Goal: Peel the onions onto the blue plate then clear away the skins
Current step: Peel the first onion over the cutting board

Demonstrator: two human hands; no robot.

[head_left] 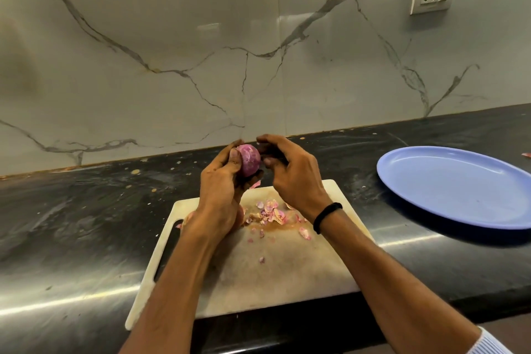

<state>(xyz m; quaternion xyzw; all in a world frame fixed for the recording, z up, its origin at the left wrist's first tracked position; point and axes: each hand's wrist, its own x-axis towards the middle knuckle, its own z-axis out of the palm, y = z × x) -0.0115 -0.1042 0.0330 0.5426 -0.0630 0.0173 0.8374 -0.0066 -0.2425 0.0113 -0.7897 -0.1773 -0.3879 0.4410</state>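
Your left hand (221, 178) grips the small round purple onion (249, 159) up over the white plastic cutting board (273, 276), right hand (290, 172) pinching at its side. Pink papery skins (270, 211) litter the board, and the oval blue plate (448, 184) sits well right on the black desk (71, 224)

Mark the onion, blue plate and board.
onion (249, 160), head view, purple side showing between the hands
blue plate (459, 184), head view, bare centre
board (287, 282), head view, bare near half
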